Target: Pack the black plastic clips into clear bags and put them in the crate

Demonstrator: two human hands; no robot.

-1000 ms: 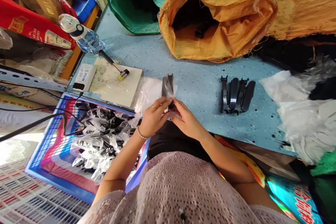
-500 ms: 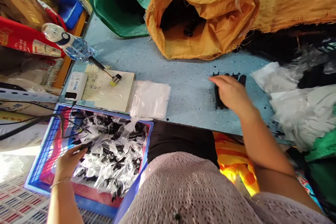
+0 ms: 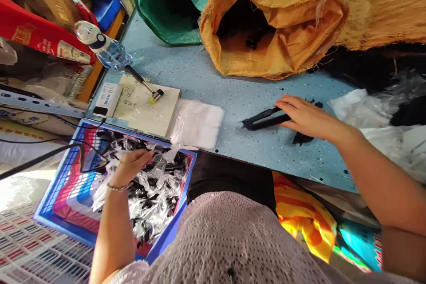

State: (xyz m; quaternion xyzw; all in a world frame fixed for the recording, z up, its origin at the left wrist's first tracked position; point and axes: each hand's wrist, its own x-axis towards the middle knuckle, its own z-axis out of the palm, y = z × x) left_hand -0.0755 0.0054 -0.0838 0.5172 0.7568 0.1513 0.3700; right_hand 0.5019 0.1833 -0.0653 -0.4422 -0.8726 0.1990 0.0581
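A person seated at a speckled blue tabletop (image 3: 206,80) works with both hands apart. The right hand (image 3: 304,117) lies over a long black plastic part (image 3: 264,120), fingers closed on its right end; the part rests on the tabletop with its long axis running nearly left to right, its free end pointing left and tilted slightly toward the person. More black parts (image 3: 301,138) lie partly hidden beneath that hand.

The left hand (image 3: 129,166) hovers over a blue crate (image 3: 56,186) at the person's left, fingers loosely curled and touching the bagged black parts (image 3: 153,191) heaped inside; whether it grips one cannot be told.

Between the hands, a stack of clear plastic bags (image 3: 198,123) lies flat near the table's near edge, just beside a pale notepad (image 3: 148,108) with a small brush (image 3: 144,83) on it. A water bottle (image 3: 103,46) lies on its side at the far left. An open orange woven sack (image 3: 276,31) and a green sack (image 3: 173,4) stand at the far edge, with crumpled plastic sheeting (image 3: 386,124) at right.
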